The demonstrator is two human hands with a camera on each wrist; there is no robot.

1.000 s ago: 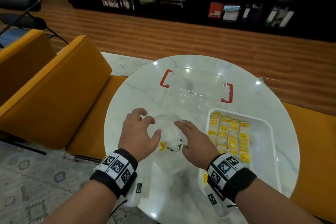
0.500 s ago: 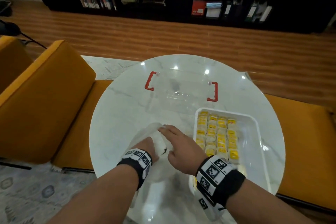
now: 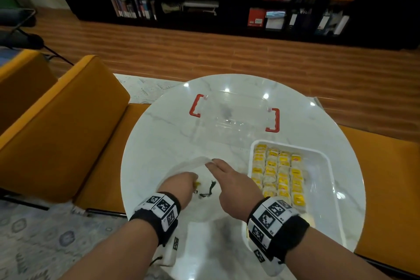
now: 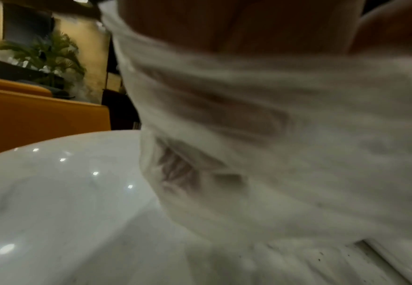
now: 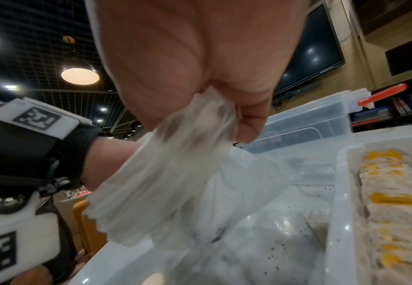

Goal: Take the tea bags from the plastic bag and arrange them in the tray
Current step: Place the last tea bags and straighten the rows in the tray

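A thin clear plastic bag (image 3: pixel 193 166) lies on the round marble table (image 3: pixel 156 134) in front of me. My left hand (image 3: pixel 193 180) is pushed into the bag's mouth. Its fingers are hidden behind plastic (image 4: pixel 273 135), and a yellow tea bag tag (image 3: pixel 197 183) with a dark string shows at its fingertips. My right hand (image 3: pixel 211 162) pinches the bag's upper rim (image 5: pixel 209 115) between thumb and fingers and holds it up. To the right stands the white tray (image 3: pixel 322 157), with rows of yellow-tagged tea bags (image 3: pixel 277 175) filling its left part.
A clear storage box with red handles (image 3: pixel 234 113) sits behind the bag and tray. Mustard-yellow chairs (image 3: pixel 56 132) stand to the left and behind the table on the right. The tray's right part (image 3: pixel 318 188) holds no tea bags.
My left hand has gone from resting outside the bag to reaching inside it. My right hand has taken the rim and raised it.
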